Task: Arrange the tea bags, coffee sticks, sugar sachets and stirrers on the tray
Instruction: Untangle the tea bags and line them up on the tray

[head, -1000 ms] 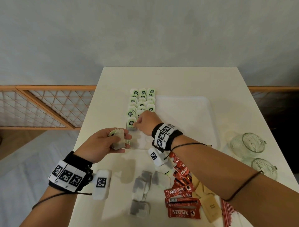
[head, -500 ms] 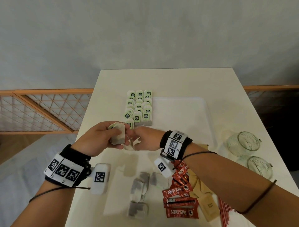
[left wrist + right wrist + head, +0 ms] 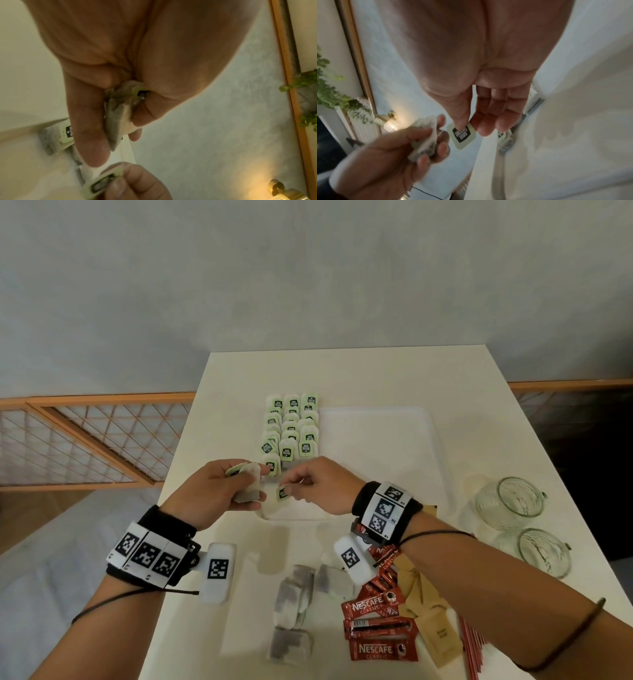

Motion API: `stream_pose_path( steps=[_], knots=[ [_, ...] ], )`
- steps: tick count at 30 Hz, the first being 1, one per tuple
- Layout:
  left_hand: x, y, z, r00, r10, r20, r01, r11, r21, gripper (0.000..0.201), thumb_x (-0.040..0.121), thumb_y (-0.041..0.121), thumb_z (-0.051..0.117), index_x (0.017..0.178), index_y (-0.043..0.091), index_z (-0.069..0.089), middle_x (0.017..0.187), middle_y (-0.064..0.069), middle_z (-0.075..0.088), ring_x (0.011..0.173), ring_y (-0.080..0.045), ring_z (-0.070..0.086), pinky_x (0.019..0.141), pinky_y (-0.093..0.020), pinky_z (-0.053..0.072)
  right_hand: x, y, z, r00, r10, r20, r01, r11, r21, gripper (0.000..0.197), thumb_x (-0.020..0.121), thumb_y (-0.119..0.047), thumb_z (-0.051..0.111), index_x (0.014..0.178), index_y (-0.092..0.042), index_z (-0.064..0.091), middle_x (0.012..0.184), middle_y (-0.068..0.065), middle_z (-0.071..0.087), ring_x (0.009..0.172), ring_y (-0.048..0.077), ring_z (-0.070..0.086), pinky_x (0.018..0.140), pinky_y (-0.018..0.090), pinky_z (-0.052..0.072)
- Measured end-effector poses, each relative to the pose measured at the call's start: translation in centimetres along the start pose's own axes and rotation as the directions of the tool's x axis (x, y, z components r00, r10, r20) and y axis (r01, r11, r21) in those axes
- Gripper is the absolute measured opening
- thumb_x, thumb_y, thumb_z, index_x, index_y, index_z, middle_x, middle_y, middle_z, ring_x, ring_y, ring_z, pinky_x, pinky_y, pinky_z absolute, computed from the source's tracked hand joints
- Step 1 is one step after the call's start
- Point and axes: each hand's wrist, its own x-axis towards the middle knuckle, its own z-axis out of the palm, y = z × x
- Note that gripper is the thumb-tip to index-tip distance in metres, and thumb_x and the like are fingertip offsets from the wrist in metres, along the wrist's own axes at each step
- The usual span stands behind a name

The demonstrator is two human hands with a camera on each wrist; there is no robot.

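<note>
My left hand [image 3: 239,484] grips a small bunch of tea bags [image 3: 249,484] just left of the white tray [image 3: 404,460]; its fingers curl round the bags [image 3: 118,116]. My right hand [image 3: 301,484] pinches the green paper tag [image 3: 283,493] of one of them between thumb and forefinger; the tag [image 3: 461,135] hangs below that pinch. Several tea bags with green tags [image 3: 291,429] lie in three rows on the tray's left part. Loose tea bags [image 3: 294,607], red coffee sticks [image 3: 376,628], brown sugar sachets [image 3: 435,635] and red stirrers [image 3: 471,648] lie on the near table.
Two clear glass mugs [image 3: 513,498] [image 3: 541,553] lie at the table's right edge. A wooden lattice rail [image 3: 89,440] runs along the left, below table level. The tray's middle and right part is bare white.
My right hand has come back from the tea bag rows on the tray to my left hand and taken hold of a tag. The left hand rose slightly with its bags.
</note>
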Motion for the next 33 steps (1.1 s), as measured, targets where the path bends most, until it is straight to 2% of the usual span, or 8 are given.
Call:
stream_pose_path(
  steps=[3, 8, 10, 14, 18, 21, 27, 33],
  knots=[
    [0.2, -0.4, 0.3, 1.000, 0.012, -0.013, -0.011, 0.998, 0.060, 0.017, 0.101, 0.005, 0.054, 0.106, -0.001, 0.068, 0.093, -0.024, 0.062, 0.081, -0.027, 0.070, 0.068, -0.030, 0.061, -0.6, -0.5, -0.4, 1.000, 0.008, 0.020, -0.011, 0.985, 0.172, 0.008, 0.096, -0.010, 0.067, 0.102, -0.015, 0.070, 0.082, 0.003, 0.067, 0.074, 0.013, 0.060, 0.073, 0.030, 0.052],
    [0.4, -0.3, 1.3, 1.000, 0.024, 0.001, -0.024, 0.993, 0.119, 0.012, 0.093, 0.002, 0.066, 0.105, 0.001, 0.065, 0.085, -0.020, 0.068, 0.069, -0.021, 0.071, 0.063, -0.030, 0.062, -1.1, -0.8, -0.2, 0.999, -0.031, -0.011, 0.033, 0.948, 0.317, 0.019, 0.094, -0.003, 0.067, 0.113, -0.005, 0.064, 0.084, 0.003, 0.066, 0.073, 0.013, 0.061, 0.070, 0.027, 0.052],
    [0.4, -0.3, 1.7, 1.000, 0.026, 0.007, -0.027, 0.993, 0.113, 0.014, 0.090, 0.005, 0.071, 0.101, 0.002, 0.063, 0.078, -0.017, 0.068, 0.064, -0.020, 0.070, 0.060, -0.029, 0.061, -1.0, -0.7, 0.0, 0.999, -0.035, -0.033, 0.045, 0.940, 0.338, 0.026, 0.095, -0.001, 0.066, 0.120, -0.008, 0.062, 0.085, 0.001, 0.066, 0.071, 0.009, 0.062, 0.070, 0.026, 0.051],
    [0.5, -0.4, 2.2, 0.999, 0.033, 0.023, -0.035, 0.996, 0.086, 0.012, 0.088, 0.005, 0.072, 0.093, 0.003, 0.061, 0.077, -0.018, 0.065, 0.062, -0.020, 0.068, 0.062, -0.032, 0.062, -0.7, -0.2, 0.4, 0.998, 0.008, -0.060, 0.010, 0.953, 0.303, 0.026, 0.097, -0.007, 0.065, 0.122, -0.004, 0.065, 0.087, 0.005, 0.067, 0.069, 0.007, 0.059, 0.068, 0.023, 0.049],
    [0.6, -0.5, 2.1, 0.999, 0.018, 0.026, -0.021, 0.995, 0.096, 0.012, 0.090, -0.001, 0.068, 0.101, -0.002, 0.064, 0.085, -0.018, 0.068, 0.076, -0.025, 0.071, 0.070, -0.039, 0.064, -0.6, 0.3, 0.6, 0.995, 0.039, -0.088, -0.015, 0.967, 0.255, 0.019, 0.097, -0.013, 0.066, 0.113, -0.003, 0.071, 0.085, 0.008, 0.066, 0.067, 0.008, 0.058, 0.067, 0.027, 0.048],
    [0.6, -0.7, 2.0, 1.000, 0.002, 0.031, -0.005, 0.995, 0.105, 0.013, 0.090, -0.001, 0.069, 0.103, 0.002, 0.066, 0.089, -0.019, 0.070, 0.084, -0.028, 0.073, 0.073, -0.040, 0.064, -0.4, 0.6, 0.5, 0.993, 0.053, -0.102, -0.026, 0.969, 0.245, 0.017, 0.096, -0.016, 0.067, 0.110, -0.007, 0.072, 0.085, 0.010, 0.068, 0.069, 0.011, 0.059, 0.068, 0.030, 0.048],
    [0.5, -0.9, 2.4, 1.000, 0.018, 0.008, -0.019, 0.995, 0.099, 0.006, 0.091, 0.009, 0.071, 0.093, 0.009, 0.065, 0.078, -0.003, 0.073, 0.077, -0.022, 0.073, 0.064, -0.032, 0.062, -0.6, 0.5, 0.7, 0.991, 0.054, -0.119, -0.022, 0.966, 0.257, 0.009, 0.094, -0.020, 0.071, 0.101, -0.014, 0.072, 0.080, 0.003, 0.067, 0.067, 0.011, 0.061, 0.068, 0.029, 0.050],
    [0.7, -1.2, 2.3, 0.998, 0.051, -0.025, -0.048, 0.993, 0.111, 0.006, 0.090, 0.006, 0.072, 0.094, 0.007, 0.068, 0.083, -0.010, 0.071, 0.074, -0.020, 0.071, 0.065, -0.034, 0.063, -1.1, 0.4, 0.8, 0.996, 0.089, -0.023, -0.083, 0.978, 0.193, 0.014, 0.098, -0.021, 0.066, 0.100, -0.007, 0.067, 0.082, -0.002, 0.068, 0.067, 0.009, 0.065, 0.064, 0.018, 0.048]
  ],
)
